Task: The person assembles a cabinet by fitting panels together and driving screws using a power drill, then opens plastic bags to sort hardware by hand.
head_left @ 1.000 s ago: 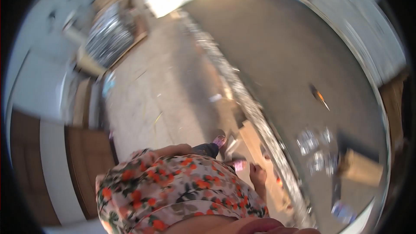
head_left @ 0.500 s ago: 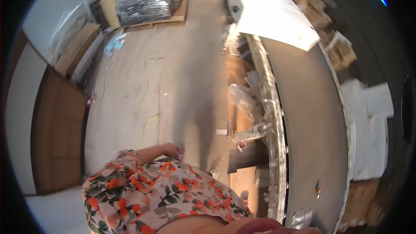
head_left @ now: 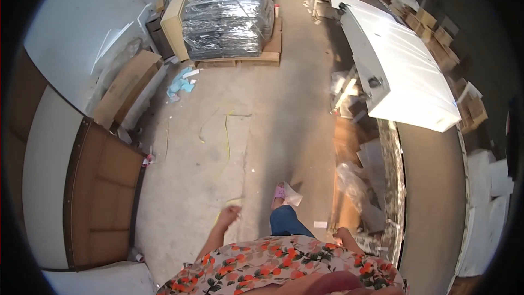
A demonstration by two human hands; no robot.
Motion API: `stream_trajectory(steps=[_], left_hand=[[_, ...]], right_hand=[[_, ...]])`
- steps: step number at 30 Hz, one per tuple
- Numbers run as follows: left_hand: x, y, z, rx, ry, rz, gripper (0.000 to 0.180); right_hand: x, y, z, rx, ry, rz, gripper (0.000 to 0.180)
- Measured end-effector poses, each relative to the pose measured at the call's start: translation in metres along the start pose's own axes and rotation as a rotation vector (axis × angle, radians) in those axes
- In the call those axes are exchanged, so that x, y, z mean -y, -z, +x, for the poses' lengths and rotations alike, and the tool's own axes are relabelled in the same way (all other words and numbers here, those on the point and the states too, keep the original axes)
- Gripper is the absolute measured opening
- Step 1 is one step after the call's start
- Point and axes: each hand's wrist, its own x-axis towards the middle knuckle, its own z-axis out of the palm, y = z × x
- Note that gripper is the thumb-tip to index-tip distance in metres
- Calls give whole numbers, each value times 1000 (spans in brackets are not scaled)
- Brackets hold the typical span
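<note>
I look down on my floral shirt and one leg in blue jeans with a pink sandal on the concrete floor. My left hand swings free at my side above the floor, fingers loosely apart, holding nothing. My right hand shows only as a small part by the shirt's edge, close to a long workbench; its fingers are hidden. A white scrap of paper lies beside my foot.
A shrink-wrapped pallet stack stands ahead. A large white panel lies on the bench at the right, with plastic bags and cardboard below. A brown door panel, flat cartons and a yellow strap are at the left.
The view has swung from the bench side to the aisle ahead; the pallet stack and white panel have come into full view. My left arm has swung forward beside my leg.
</note>
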Motion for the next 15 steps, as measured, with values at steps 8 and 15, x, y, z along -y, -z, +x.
stream_trajectory(steps=[8, 15], left_hand=[[55, 0, 52, 31, 300, -33, 51], [57, 17, 151, -120, 483, -231, 51]], right_hand=[[213, 236, 147, -196, 286, 103, 31], [282, 370, 164, -268, 436, 190, 32]])
